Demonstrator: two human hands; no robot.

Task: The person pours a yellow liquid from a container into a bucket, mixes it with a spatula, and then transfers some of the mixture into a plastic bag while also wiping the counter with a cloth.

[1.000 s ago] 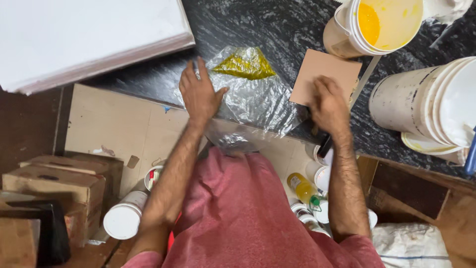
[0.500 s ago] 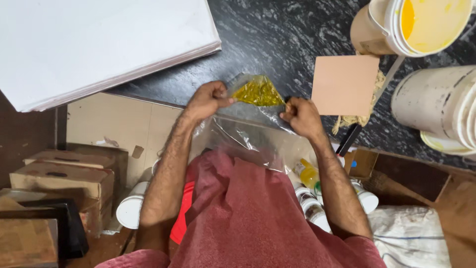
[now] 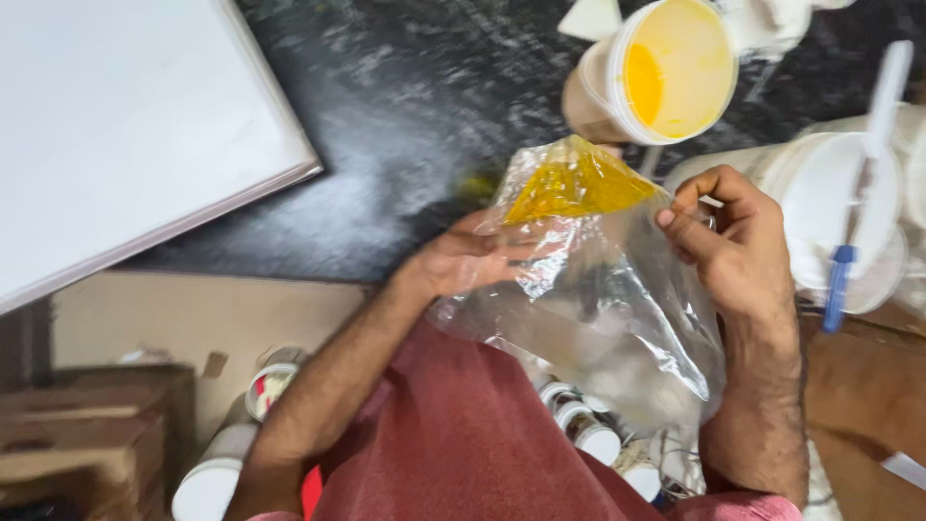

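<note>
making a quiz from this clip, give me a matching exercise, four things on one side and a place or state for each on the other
Things:
1. plastic bag
2. bucket
3. white board
4. blue-handled tool

Places or states:
A. lying on the white pails at the right
B. held up between both hands
C. open, yellow inside
D. flat on the dark counter, upper left

Pairs: 1-B, 2-C, 3-D, 4-A

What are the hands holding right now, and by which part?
Both hold the clear plastic bag with yellow stuff in its corner. The left hand grips its left side; the right hand pinches its upper right edge.
</note>
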